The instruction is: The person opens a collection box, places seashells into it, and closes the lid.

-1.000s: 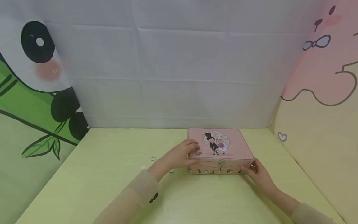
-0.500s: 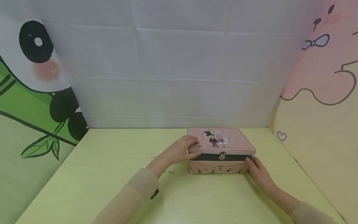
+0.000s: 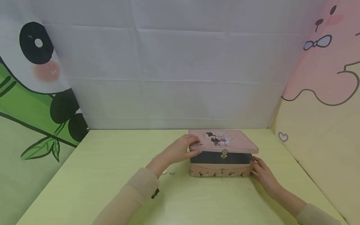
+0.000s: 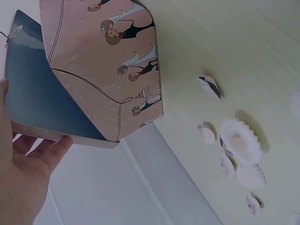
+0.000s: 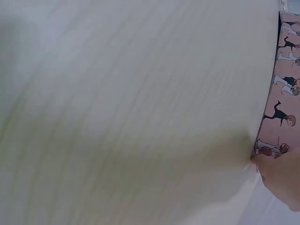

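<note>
A pink tin box (image 3: 208,170) with a printed couple on its lid (image 3: 239,139) sits toward the back right of the table. Its lid is tilted up at the front, so a dark gap shows above the box's front wall. My left hand (image 3: 180,150) grips the lid's left edge, fingers on top and thumb at the front. In the left wrist view, the lid's bluish inner side (image 4: 42,89) faces the camera. At the front right corner, my right hand (image 3: 266,178) holds the lower part of the box. Its fingers are partly hidden behind the corner.
Several white seashells (image 4: 241,143) lie on the pale yellow table (image 3: 112,156) left of the box, partly behind my left forearm. A white cloth wall (image 3: 174,78) stands behind, with printed panels on both sides. A small black object (image 3: 155,193) shows beside the left sleeve.
The lid has gone from closed to raised at the front, with my left hand lifting slightly along with it. My right hand has stayed at the box's corner.
</note>
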`<action>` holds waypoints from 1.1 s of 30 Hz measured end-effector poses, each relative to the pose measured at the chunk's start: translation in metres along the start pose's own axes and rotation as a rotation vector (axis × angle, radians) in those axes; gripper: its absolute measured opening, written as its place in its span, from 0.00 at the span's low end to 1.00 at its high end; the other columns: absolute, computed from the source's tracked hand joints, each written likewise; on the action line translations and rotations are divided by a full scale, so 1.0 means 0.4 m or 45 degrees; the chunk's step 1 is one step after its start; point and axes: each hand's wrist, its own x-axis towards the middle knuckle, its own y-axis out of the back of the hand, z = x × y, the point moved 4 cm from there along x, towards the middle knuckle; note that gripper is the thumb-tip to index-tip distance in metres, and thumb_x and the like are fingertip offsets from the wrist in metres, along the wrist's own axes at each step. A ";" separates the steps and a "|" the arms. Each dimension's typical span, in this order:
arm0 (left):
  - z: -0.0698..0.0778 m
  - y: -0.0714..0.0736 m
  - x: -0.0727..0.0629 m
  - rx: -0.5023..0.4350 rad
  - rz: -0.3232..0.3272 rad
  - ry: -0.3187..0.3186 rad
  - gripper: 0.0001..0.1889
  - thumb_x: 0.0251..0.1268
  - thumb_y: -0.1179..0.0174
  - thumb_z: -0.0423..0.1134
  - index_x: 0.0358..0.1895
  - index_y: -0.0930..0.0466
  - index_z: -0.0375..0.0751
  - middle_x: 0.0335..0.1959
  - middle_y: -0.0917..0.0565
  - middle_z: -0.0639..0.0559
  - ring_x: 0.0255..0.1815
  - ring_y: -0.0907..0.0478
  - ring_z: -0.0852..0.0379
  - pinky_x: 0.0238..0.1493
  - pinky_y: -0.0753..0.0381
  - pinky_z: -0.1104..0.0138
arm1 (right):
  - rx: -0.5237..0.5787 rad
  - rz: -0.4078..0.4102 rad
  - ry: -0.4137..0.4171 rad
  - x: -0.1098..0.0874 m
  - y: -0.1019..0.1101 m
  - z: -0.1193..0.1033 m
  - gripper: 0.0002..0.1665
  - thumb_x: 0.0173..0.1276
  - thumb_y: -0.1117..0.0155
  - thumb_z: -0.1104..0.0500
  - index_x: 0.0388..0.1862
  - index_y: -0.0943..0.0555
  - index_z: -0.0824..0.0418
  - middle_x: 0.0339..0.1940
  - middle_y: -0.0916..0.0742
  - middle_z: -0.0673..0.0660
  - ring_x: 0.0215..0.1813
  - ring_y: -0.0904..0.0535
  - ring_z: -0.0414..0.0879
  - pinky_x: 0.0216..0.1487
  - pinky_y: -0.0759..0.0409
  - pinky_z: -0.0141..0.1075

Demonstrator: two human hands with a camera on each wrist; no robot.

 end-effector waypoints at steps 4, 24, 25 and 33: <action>0.005 0.018 0.000 0.048 0.109 -0.083 0.20 0.64 0.42 0.53 0.51 0.23 0.44 0.48 0.22 0.52 0.50 0.26 0.56 0.54 0.24 0.62 | 0.015 -0.027 -0.025 -0.001 0.005 0.001 0.35 0.78 0.61 0.49 0.73 0.54 0.67 0.72 0.41 0.69 0.54 0.30 0.29 0.67 0.34 0.45; 0.027 0.062 0.028 0.115 0.453 -0.236 0.11 0.61 0.37 0.45 0.41 0.20 0.43 0.37 0.21 0.53 0.37 0.25 0.59 0.39 0.22 0.68 | -0.173 0.224 0.669 0.061 0.076 -0.116 0.29 0.73 0.48 0.61 0.70 0.42 0.64 0.57 0.26 0.39 0.54 0.28 0.23 0.50 0.30 0.15; 0.028 0.063 0.029 0.115 0.457 -0.232 0.11 0.61 0.37 0.45 0.41 0.20 0.43 0.37 0.20 0.53 0.37 0.24 0.59 0.39 0.22 0.68 | -0.175 0.248 0.697 0.067 0.080 -0.123 0.29 0.72 0.48 0.62 0.69 0.40 0.64 0.56 0.26 0.36 0.55 0.28 0.23 0.51 0.30 0.15; 0.031 0.074 0.039 0.089 0.464 -0.179 0.13 0.64 0.40 0.47 0.42 0.21 0.41 0.39 0.19 0.51 0.39 0.23 0.57 0.39 0.21 0.68 | -0.315 0.417 0.785 0.106 0.093 -0.164 0.17 0.72 0.46 0.63 0.57 0.27 0.66 0.54 0.21 0.54 0.56 0.31 0.21 0.50 0.32 0.15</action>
